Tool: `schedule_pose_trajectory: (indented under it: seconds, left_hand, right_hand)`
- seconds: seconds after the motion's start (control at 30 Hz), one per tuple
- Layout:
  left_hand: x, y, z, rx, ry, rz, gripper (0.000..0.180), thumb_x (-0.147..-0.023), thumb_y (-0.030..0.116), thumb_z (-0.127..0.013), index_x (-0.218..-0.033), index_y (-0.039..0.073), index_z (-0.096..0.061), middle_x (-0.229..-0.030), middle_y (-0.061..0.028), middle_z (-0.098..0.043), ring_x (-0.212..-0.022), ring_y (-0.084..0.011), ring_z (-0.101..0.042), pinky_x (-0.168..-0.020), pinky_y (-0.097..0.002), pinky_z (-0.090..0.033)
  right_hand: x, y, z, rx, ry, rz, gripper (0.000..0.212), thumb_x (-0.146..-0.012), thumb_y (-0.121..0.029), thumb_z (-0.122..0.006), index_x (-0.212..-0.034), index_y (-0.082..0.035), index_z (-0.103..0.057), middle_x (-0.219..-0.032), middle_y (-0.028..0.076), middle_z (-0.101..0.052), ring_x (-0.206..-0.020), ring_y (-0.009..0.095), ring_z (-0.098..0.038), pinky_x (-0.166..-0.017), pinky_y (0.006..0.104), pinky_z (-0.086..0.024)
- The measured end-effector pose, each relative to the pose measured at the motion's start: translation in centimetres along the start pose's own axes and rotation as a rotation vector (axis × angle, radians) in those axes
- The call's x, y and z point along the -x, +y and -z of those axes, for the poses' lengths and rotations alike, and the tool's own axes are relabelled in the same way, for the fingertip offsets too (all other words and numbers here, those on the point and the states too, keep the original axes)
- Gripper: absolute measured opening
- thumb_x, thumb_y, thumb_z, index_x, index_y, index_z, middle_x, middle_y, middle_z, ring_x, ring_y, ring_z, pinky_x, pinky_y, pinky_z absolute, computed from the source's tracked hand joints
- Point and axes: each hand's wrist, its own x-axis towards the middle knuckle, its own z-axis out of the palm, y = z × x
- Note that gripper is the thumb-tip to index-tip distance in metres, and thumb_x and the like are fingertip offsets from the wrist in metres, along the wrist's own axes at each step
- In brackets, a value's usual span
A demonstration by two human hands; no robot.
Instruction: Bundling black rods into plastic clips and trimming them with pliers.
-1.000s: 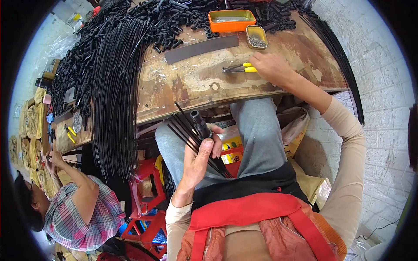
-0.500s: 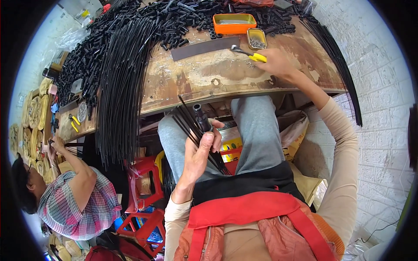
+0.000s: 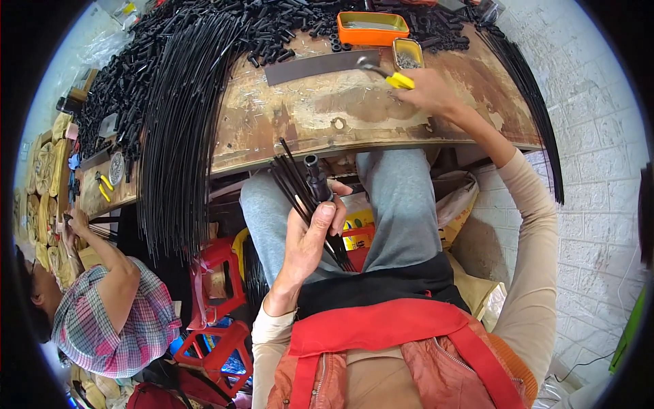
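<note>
My left hand (image 3: 304, 242) is closed above my lap around a black tubular part (image 3: 314, 178) held upright, along with several thin black rods (image 3: 286, 183) that slant beside it. Over the bench, my right hand (image 3: 434, 92) grips pliers (image 3: 400, 81) by their yellow handles. The blurred pliers' head points left, in front of a flat dark strip (image 3: 320, 66) lying on the wood. Just behind this hand is a small tin (image 3: 407, 46) with tiny metal pieces in it.
An orange tin (image 3: 373, 36) stands near a heap of black tubular parts (image 3: 286, 31). Long black rods (image 3: 180, 136) hang over the bench edge at left, more (image 3: 521, 88) at right. Yellow-handled pliers (image 3: 104, 185) lie far left, by a co-worker (image 3: 116, 313). Red stools (image 3: 218, 347) stand below.
My right hand and the pliers have shifted slightly left and away from me over the bench. The left hand keeps its hold, and the whole view has moved a little.
</note>
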Motion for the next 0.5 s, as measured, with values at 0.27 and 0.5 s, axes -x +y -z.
schedule_pose_trajectory:
  seconds: [0.27, 0.5]
  left_hand:
    - [-0.6, -0.3, 1.3, 0.001, 0.031, 0.015, 0.041, -0.102, 0.034, -0.047, -0.116, -0.003, -0.052, -0.069, 0.0025, -0.044, -0.063, -0.0068, -0.040, -0.058, -0.0225, -0.033]
    - [-0.3, -0.2, 1.3, 0.008, 0.051, -0.001, 0.040, -0.102, 0.034, -0.047, -0.116, -0.003, -0.053, -0.068, 0.0032, -0.042, -0.062, -0.0065, -0.039, -0.057, -0.0222, -0.032]
  right_hand:
    - [0.8, 0.6, -1.6, 0.059, 0.148, 0.276, 0.018, -0.081, -0.016, -0.067, -0.090, -0.001, -0.064, -0.082, 0.015, -0.062, -0.075, 0.033, -0.061, -0.066, 0.0402, -0.048]
    - [0.9, -0.7, -2.5, 0.277, 0.125, 0.320, 0.015, -0.079, -0.014, -0.064, -0.086, 0.000, -0.060, -0.083, 0.015, -0.061, -0.078, 0.034, -0.062, -0.066, 0.0423, -0.051]
